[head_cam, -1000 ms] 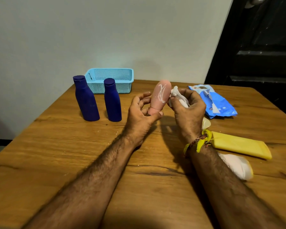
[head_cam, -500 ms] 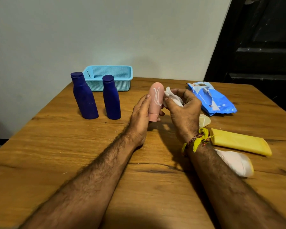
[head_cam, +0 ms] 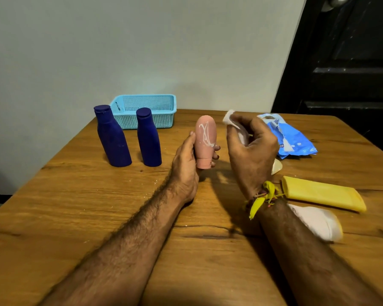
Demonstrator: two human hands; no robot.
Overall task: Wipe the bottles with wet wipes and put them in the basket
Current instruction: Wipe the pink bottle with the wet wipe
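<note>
The left hand (head_cam: 185, 160) grips a small pink plastic bottle (head_cam: 205, 144) cap-down, thumb along its near side and fingertips curled round the far side, so it stands upright just above the wooden counter (head_cam: 75, 217). White smears streak the bottle's face. Just to the right of it, apart and not touching, the right hand (head_cam: 251, 151) is raised with its fingers curled, pinching a crumpled white wet wipe (head_cam: 230, 120) between thumb and fingertips; yellow threads (head_cam: 261, 199) are tied at that wrist.

Beyond and to the left of the left hand stand two dark blue plastic bottles: the taller blue bottle (head_cam: 112, 136) further out, the shorter blue bottle (head_cam: 148, 138) nearer the hand. Behind them, against the wall, sits a light blue perforated plastic basket (head_cam: 161, 120), holding no bottles that I can see.

Past the right hand lies a blue wet-wipe packet (head_cam: 294, 140). Beside the right wrist, on its outer side, lies a flat yellow plastic bottle (head_cam: 323, 193) on its side, and nearer along the forearm a white bottle (head_cam: 316, 221), partly hidden by the arm.
</note>
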